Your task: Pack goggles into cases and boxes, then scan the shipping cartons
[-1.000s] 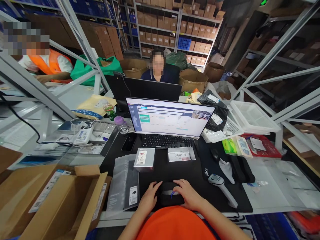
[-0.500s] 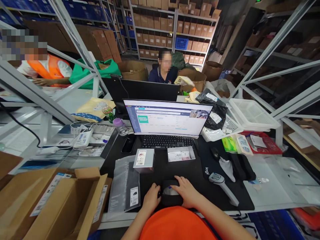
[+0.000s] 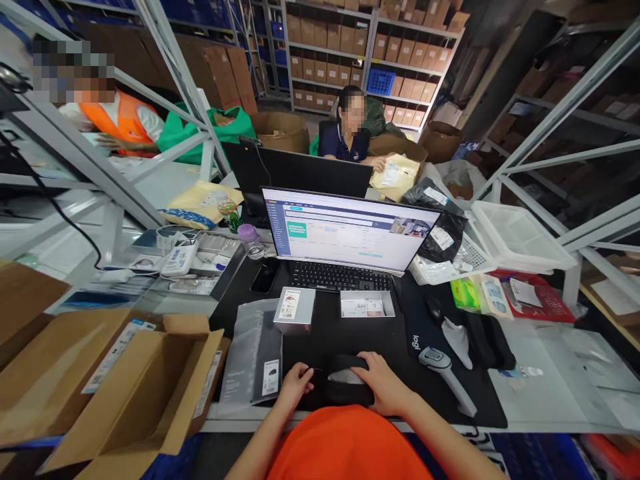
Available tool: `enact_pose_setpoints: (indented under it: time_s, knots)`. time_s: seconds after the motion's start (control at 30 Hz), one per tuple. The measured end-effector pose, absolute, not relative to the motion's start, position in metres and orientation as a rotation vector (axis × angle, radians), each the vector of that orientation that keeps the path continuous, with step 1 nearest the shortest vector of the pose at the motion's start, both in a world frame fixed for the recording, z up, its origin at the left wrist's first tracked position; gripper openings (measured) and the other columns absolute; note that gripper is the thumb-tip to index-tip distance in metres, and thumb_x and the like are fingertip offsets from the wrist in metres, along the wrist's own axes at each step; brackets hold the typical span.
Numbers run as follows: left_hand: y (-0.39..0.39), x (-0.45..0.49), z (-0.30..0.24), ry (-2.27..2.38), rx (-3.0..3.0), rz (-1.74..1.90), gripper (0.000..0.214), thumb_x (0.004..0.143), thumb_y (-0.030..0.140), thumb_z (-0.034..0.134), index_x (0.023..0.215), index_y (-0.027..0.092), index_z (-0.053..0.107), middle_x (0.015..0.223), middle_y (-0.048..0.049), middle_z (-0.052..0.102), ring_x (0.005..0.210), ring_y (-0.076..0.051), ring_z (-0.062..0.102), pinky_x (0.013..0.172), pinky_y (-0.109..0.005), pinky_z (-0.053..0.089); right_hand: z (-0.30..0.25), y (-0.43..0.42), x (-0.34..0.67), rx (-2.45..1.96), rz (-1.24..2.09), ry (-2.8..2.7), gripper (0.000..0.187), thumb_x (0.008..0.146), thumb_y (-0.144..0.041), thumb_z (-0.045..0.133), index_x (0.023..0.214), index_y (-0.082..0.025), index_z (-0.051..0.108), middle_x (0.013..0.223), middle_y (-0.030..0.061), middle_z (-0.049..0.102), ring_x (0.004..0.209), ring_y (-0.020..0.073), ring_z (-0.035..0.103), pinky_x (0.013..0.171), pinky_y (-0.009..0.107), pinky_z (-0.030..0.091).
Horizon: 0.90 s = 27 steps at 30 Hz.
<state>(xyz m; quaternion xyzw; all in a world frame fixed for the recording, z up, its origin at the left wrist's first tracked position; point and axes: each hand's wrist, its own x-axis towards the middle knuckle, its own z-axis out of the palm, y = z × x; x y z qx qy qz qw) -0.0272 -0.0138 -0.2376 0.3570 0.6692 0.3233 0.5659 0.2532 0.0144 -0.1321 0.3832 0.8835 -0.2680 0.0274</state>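
Both my hands rest on a small black pouch-like item (image 3: pixel 345 380) with a pale patch, lying on the black desk mat (image 3: pixel 350 337) near the front edge. My left hand (image 3: pixel 294 385) has curled fingers gripping its left end. My right hand (image 3: pixel 383 387) curls over its right side and top. Just beyond stand a small grey box (image 3: pixel 295 309) with a label and an open grey box tray (image 3: pixel 367 304). A flat grey plastic bag (image 3: pixel 253 357) with a barcode label lies left of my left hand.
A monitor (image 3: pixel 350 230) and keyboard (image 3: pixel 340 276) stand ahead. A handheld scanner (image 3: pixel 445 377) and black mouse (image 3: pixel 434 308) lie to the right, open cardboard boxes (image 3: pixel 115 380) to the left. White trays (image 3: pixel 520 233), black bags (image 3: pixel 437 223), two other people (image 3: pixel 350 130) behind.
My hands stay on the black item, the left sliding toward its left end. The view shifted slightly. The person behind the monitor now handles a yellow mailer.
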Motion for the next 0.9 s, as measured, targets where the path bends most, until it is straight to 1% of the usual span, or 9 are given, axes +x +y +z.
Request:
enact_pose_setpoints:
  time_s: [0.1,0.17,0.27,0.37,0.47,0.57,0.63,0.77,0.9]
  knots:
    - [-0.009,-0.024,-0.234,1.579,0.952,0.853,0.039,0.069,0.043,0.070,0.102,0.021,0.065,0.104,-0.0068,0.069,0.085,-0.022,0.068,0.092,-0.042,0.052,-0.131,0.014,0.256,1.155,-0.828,2.761,0.088,0.063,-0.033,0.078,0.146,-0.024,0.047,0.150,0.0174,0.035,0.133,0.0364,0.035,0.111,0.052,0.030]
    - [-0.001,-0.020,-0.231,1.531,1.009,0.870,0.038,0.072,0.041,0.068,0.105,0.022,0.069,0.113,-0.0084,0.071,0.099,-0.024,0.068,0.102,-0.041,0.048,-0.130,0.014,0.255,1.139,-0.820,2.770,0.088,0.063,-0.032,0.077,0.146,-0.024,0.048,0.150,0.0172,0.035,0.133,0.0362,0.036,0.111,0.052,0.031]
    - [0.014,-0.010,-0.230,1.462,1.030,0.837,0.034,0.074,0.042,0.065,0.097,0.019,0.073,0.099,-0.0093,0.076,0.095,-0.026,0.070,0.094,-0.040,0.051,-0.129,0.014,0.252,1.111,-0.801,2.762,0.088,0.063,-0.031,0.078,0.146,-0.027,0.048,0.151,0.0165,0.034,0.134,0.0365,0.036,0.112,0.052,0.030]
    - [0.023,-0.004,-0.232,1.451,1.030,0.834,0.042,0.070,0.040,0.069,0.104,0.015,0.072,0.082,-0.0064,0.075,0.085,-0.025,0.071,0.084,-0.036,0.053,-0.128,0.014,0.252,1.113,-0.769,2.729,0.089,0.065,-0.035,0.078,0.148,-0.026,0.045,0.151,0.0182,0.034,0.135,0.0382,0.034,0.112,0.054,0.029]
    - [0.021,-0.006,-0.233,1.486,1.039,0.860,0.045,0.071,0.043,0.067,0.106,0.014,0.071,0.075,-0.0049,0.072,0.083,-0.024,0.070,0.081,-0.034,0.052,-0.129,0.014,0.253,1.190,-0.716,2.684,0.096,0.064,-0.037,0.078,0.151,-0.024,0.041,0.150,0.0204,0.034,0.136,0.0400,0.034,0.113,0.055,0.028]
    - [0.010,-0.014,-0.231,1.541,1.075,0.838,0.036,0.069,0.046,0.068,0.091,0.017,0.072,0.069,-0.0036,0.070,0.078,-0.025,0.068,0.076,-0.035,0.051,-0.135,0.015,0.252,1.293,-0.678,2.628,0.102,0.060,-0.033,0.080,0.153,-0.023,0.038,0.151,0.0204,0.034,0.136,0.0403,0.035,0.114,0.054,0.029]
    - [0.001,-0.019,-0.230,1.569,1.100,0.798,0.028,0.067,0.045,0.069,0.080,0.020,0.069,0.064,-0.0019,0.067,0.072,-0.025,0.067,0.074,-0.035,0.049,-0.143,0.015,0.249,1.306,-0.672,2.593,0.102,0.063,-0.036,0.080,0.154,-0.024,0.036,0.156,0.0203,0.031,0.140,0.0424,0.031,0.116,0.057,0.026]
    - [-0.010,-0.018,-0.224,1.532,1.122,0.761,0.026,0.069,0.048,0.065,0.076,0.022,0.063,0.071,-0.0016,0.066,0.078,-0.023,0.065,0.080,-0.035,0.048,-0.158,0.013,0.243,1.236,-0.691,2.608,0.091,0.077,-0.053,0.073,0.155,-0.025,0.036,0.167,0.0201,0.014,0.149,0.0459,0.018,0.119,0.062,0.016]
    - [-0.017,-0.014,-0.218,1.435,1.053,0.718,0.039,0.071,0.060,0.061,0.078,0.021,0.063,0.077,-0.0009,0.062,0.080,-0.020,0.060,0.078,-0.033,0.048,-0.160,0.007,0.248,1.174,-0.692,2.684,0.086,0.082,-0.054,0.072,0.156,-0.030,0.035,0.170,0.0165,0.008,0.149,0.0438,0.021,0.119,0.061,0.019]
